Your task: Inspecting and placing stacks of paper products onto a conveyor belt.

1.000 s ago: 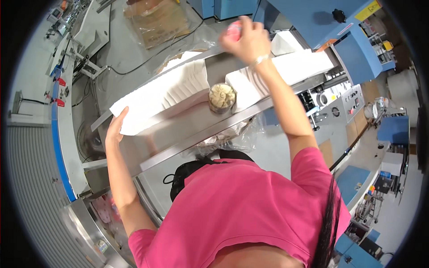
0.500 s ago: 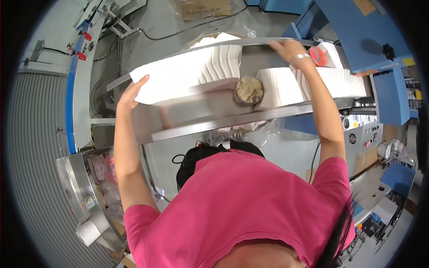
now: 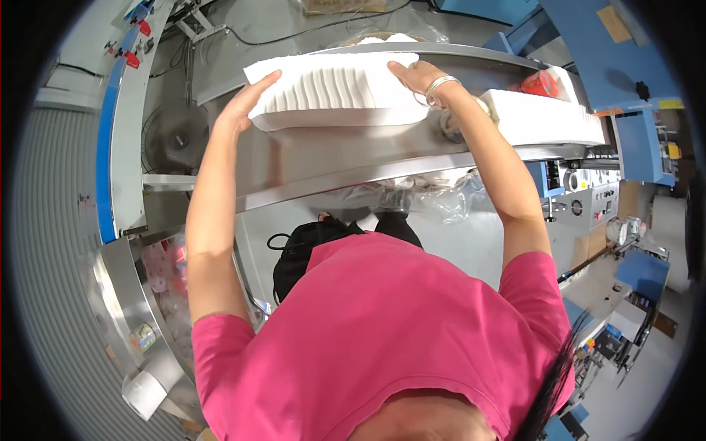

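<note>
My left hand point(image 3: 247, 104) and my right hand point(image 3: 421, 81) grip the two ends of a long stack of white, tissue-like folded sheets point(image 3: 331, 92). The left thumb presses on the near-left end; the right thumb lies on the top at the right end. Wavy folds run across the stack's upper face. It is over a long metal tray point(image 3: 323, 154). Beyond my right wrist, which wears bracelets, lies a second white stack point(image 3: 544, 121) in the tray. A round, khaki-wrapped object point(image 3: 450, 126) is mostly hidden by my right forearm.
A red roll-like object point(image 3: 540, 83) sits at the tray's right end. Blue machine housings point(image 3: 618, 55) rise beyond it. To the left are a fan point(image 3: 173, 140) and a blue-edged frame point(image 3: 110, 176). Clear plastic point(image 3: 456, 202) hangs below the tray's near rim.
My right hand has come left from the tray's far rim onto the stack's right end. The stack and my left hand have moved right, and the stack now looks more compact.
</note>
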`<state>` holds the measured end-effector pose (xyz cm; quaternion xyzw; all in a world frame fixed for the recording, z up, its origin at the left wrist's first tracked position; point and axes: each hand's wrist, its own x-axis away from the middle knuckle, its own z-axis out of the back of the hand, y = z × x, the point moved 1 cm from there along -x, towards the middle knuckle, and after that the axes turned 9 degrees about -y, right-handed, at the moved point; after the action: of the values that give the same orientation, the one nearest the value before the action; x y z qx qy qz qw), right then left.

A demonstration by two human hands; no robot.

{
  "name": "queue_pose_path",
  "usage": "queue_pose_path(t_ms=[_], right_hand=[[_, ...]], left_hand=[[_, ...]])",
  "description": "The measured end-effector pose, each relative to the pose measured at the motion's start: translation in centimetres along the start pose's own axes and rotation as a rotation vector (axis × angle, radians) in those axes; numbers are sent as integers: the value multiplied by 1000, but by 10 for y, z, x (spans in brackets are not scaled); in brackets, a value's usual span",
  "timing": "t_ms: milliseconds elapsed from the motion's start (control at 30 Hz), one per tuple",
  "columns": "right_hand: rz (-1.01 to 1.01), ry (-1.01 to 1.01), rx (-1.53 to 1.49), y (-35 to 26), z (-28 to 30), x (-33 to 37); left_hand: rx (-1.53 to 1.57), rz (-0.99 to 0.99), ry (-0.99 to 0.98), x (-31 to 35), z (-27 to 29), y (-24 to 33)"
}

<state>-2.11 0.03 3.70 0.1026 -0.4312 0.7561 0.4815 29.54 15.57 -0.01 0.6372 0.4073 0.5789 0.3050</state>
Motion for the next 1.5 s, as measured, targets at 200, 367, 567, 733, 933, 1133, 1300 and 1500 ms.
queue_pose_path(t_ms=[200, 367, 567, 733, 933, 1133, 1300, 1500], right_hand=[[16, -22, -251, -28, -48, 13], [-33, -107, -757, 2, -64, 19], [-11, -198, -866, 17, -64, 13], [-77, -115, -686, 13, -62, 27], [61, -303, -701, -7, -68, 30], [7, -434, -862, -22, -50, 33], [21, -169, -786, -58, -39, 59], [442, -377, -781, -105, -54, 26]], left_hand=[[21, 63, 70, 49, 76, -27], [149, 35, 116, 81, 45, -32], [183, -16, 42, 88, 17, -34], [56, 21, 157, 82, 14, -34], [224, 29, -44, 74, -26, -32], [344, 49, -40, 75, -26, -28], [102, -9, 139, 106, -14, -16], [189, -316, 390, 187, -13, -12]])
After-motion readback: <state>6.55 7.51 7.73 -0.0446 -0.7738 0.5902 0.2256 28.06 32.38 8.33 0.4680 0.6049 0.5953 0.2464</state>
